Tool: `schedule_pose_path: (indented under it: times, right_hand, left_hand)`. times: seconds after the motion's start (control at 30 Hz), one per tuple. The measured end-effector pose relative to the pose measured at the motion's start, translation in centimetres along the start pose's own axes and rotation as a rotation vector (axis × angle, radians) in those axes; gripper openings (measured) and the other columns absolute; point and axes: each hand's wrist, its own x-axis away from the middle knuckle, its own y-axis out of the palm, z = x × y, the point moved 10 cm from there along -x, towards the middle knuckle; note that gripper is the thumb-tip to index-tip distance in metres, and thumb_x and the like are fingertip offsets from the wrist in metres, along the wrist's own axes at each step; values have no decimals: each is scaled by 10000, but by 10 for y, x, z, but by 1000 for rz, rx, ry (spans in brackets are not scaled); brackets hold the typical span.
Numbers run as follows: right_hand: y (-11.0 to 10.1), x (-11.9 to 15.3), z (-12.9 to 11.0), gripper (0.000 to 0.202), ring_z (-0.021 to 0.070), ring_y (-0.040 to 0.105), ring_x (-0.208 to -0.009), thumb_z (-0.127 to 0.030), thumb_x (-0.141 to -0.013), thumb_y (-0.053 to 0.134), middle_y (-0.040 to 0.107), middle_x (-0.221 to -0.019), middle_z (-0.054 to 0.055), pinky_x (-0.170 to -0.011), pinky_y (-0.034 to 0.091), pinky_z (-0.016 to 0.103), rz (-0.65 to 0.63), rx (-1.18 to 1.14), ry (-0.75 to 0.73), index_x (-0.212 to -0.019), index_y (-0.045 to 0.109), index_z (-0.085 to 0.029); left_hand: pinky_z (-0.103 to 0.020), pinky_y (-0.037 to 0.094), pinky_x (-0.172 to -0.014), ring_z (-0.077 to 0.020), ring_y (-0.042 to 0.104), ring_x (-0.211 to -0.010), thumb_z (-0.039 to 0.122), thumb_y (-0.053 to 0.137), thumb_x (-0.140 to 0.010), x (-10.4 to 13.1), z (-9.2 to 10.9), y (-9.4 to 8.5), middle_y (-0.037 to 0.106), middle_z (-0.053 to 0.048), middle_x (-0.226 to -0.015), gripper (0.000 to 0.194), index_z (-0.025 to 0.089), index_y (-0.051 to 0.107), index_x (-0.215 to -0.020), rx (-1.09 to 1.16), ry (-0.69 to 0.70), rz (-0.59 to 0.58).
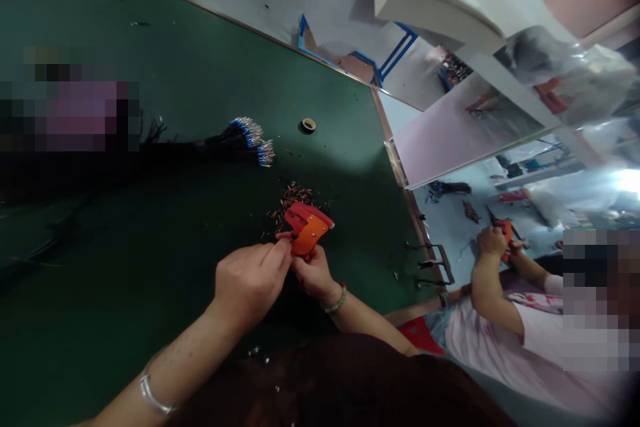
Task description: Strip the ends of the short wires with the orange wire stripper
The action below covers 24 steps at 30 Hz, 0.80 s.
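My right hand (315, 272), with a beaded bracelet at the wrist, is wrapped round the lower part of an orange and red hand tool (311, 233). My left hand (253, 280) is pinched at the tool's left side; what lies between its fingers is too small to make out. Just beyond the tool is a pile of small copper-coloured scraps (293, 195). A bundle of black wires (210, 145) with blue and silver ends (254, 137) lies farther left on the green table.
A roll of tape (309, 125) sits on the green table (200, 73). Black metal brackets (437, 265) are at its right edge. At right, a person (500, 300) holds a similar orange tool (506, 233) at another table. A white panel (465, 127) stands beyond.
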Motion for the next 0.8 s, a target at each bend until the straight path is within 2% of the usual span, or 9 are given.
schedule_pose_path:
  times: [0.13, 0.37, 0.63, 0.8]
  right_hand:
    - [-5, -3, -5, 431, 177, 642, -750, -517, -698, 841, 706, -803, 54, -740, 569, 298, 69, -40, -49, -934, 723, -176]
    - [-10, -3, -5, 412, 134, 561, -612, -505, -621, 859, 642, -653, 15, -627, 546, 274, 136, -33, -64, -701, 614, -184]
    - [-12, 0, -14, 376, 116, 500, -557, -488, -668, 784, 569, -580, -9, -553, 507, 254, 197, 14, -87, -638, 547, -197]
    - [-10, 3, -17, 417, 99, 428, -484, -526, -720, 738, 494, -495, -24, -445, 426, 229, 198, 28, -74, -590, 503, -208]
  left_hand:
    - [-317, 458, -534, -164, 689, -561, 180, 606, -1006, 0, 1, 0, 767, -14, -712, 168, 136, 755, -942, 6, 0, -8]
    - [-309, 456, -535, -155, 676, -553, 180, 593, -1014, 0, 3, 1, 748, -4, -686, 177, 140, 755, -956, 29, 5, -10]
    - [-297, 475, -547, -154, 677, -561, 189, 590, -1016, 3, 4, 5, 752, -9, -705, 189, 155, 757, -936, 60, -4, -22]
    - [-300, 483, -559, -157, 694, -583, 198, 592, -1016, 4, 3, 7, 768, -13, -734, 191, 157, 749, -917, 79, -28, -27]
